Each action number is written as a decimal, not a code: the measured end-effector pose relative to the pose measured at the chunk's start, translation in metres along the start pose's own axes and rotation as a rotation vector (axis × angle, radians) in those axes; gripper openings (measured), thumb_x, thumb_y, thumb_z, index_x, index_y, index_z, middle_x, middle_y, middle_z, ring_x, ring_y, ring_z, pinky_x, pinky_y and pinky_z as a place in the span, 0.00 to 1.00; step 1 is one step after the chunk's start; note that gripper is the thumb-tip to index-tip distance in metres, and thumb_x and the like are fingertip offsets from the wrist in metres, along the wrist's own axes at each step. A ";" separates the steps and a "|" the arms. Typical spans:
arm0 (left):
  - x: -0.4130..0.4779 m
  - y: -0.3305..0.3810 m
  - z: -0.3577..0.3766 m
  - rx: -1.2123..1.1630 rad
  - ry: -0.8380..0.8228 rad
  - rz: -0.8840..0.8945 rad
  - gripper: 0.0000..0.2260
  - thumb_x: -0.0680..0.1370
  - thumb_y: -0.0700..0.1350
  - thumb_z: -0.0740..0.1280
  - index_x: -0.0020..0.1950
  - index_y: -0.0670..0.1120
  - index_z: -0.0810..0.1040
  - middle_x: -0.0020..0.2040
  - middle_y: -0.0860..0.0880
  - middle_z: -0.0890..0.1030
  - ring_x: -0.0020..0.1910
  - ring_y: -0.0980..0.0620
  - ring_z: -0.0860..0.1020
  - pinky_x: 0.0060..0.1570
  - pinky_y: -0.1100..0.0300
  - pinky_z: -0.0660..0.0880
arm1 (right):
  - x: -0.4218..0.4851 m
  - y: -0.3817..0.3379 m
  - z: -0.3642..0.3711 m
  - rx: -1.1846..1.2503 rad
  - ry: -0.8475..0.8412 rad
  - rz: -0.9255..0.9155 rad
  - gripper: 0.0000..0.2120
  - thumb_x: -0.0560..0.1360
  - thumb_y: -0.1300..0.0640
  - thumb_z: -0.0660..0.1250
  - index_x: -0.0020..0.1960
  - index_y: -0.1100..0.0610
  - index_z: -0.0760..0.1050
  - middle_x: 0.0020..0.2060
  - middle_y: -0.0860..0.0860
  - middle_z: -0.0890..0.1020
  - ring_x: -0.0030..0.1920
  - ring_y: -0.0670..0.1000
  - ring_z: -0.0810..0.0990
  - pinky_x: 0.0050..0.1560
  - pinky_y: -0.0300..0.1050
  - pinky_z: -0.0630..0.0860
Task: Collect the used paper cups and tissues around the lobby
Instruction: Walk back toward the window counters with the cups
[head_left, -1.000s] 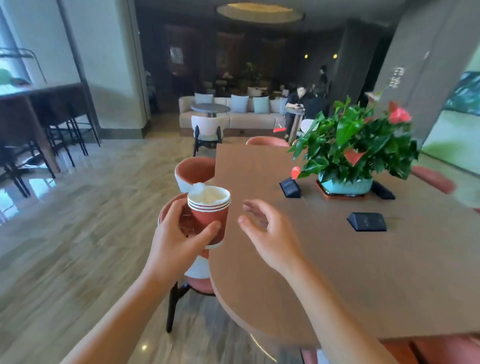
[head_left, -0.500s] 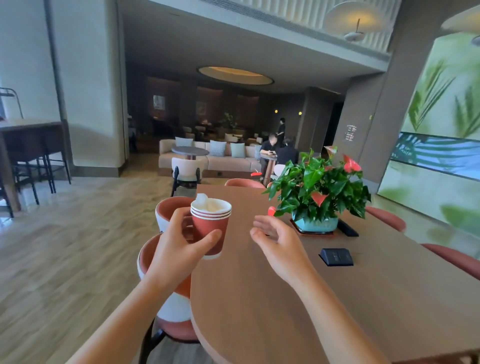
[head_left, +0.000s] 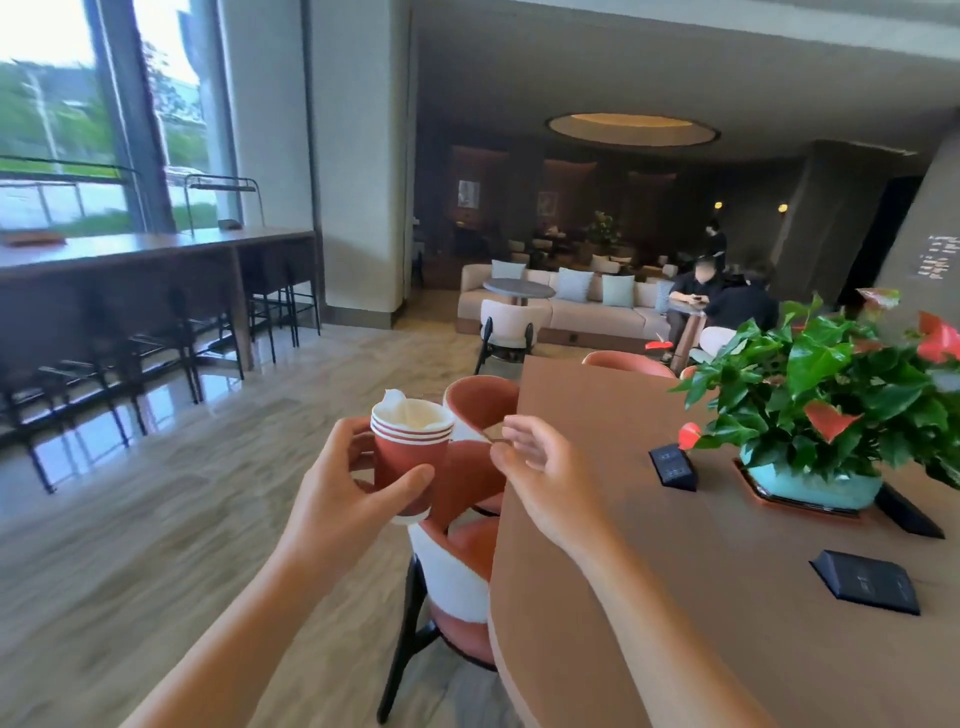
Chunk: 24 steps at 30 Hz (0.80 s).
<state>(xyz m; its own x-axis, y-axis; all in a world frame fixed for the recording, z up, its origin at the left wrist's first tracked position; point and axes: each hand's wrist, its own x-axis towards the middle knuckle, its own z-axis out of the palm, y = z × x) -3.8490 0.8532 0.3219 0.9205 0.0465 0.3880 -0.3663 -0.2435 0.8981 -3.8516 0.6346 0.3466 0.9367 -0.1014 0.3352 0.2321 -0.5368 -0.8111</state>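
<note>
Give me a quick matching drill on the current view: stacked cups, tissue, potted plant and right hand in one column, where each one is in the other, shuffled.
Things:
1. stacked cups
2. tissue
3. potted plant
4. right hand

Places or states:
A. on the long wooden table
B. held in the left hand
C. empty, fingers loosely curled, at the table's edge
D. tucked into the top cup

Pairs: 1-B, 2-D, 3-A, 4-C
</note>
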 end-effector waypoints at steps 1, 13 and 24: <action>0.000 -0.010 -0.009 0.036 0.047 -0.023 0.25 0.70 0.46 0.81 0.63 0.54 0.75 0.56 0.55 0.83 0.54 0.55 0.82 0.44 0.63 0.79 | 0.011 0.004 0.016 0.018 -0.040 -0.018 0.20 0.77 0.43 0.67 0.68 0.42 0.72 0.63 0.39 0.78 0.63 0.40 0.76 0.64 0.43 0.75; -0.083 -0.038 -0.158 0.346 0.725 -0.295 0.26 0.63 0.53 0.83 0.56 0.57 0.76 0.53 0.56 0.84 0.49 0.59 0.83 0.43 0.60 0.81 | 0.035 -0.073 0.212 0.259 -0.685 -0.310 0.31 0.69 0.39 0.64 0.69 0.49 0.73 0.62 0.45 0.81 0.63 0.44 0.77 0.65 0.50 0.75; -0.254 0.030 -0.291 0.588 1.218 -0.357 0.25 0.61 0.59 0.80 0.54 0.62 0.75 0.52 0.60 0.84 0.47 0.61 0.84 0.43 0.59 0.80 | -0.114 -0.232 0.352 0.460 -1.069 -0.633 0.23 0.76 0.48 0.68 0.69 0.53 0.73 0.61 0.44 0.80 0.62 0.42 0.78 0.65 0.50 0.76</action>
<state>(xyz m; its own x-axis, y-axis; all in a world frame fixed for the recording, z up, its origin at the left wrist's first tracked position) -4.1330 1.1163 0.3104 0.1440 0.9194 0.3659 0.2495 -0.3916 0.8857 -3.9203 1.0652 0.3280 0.3292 0.8789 0.3451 0.5709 0.1059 -0.8142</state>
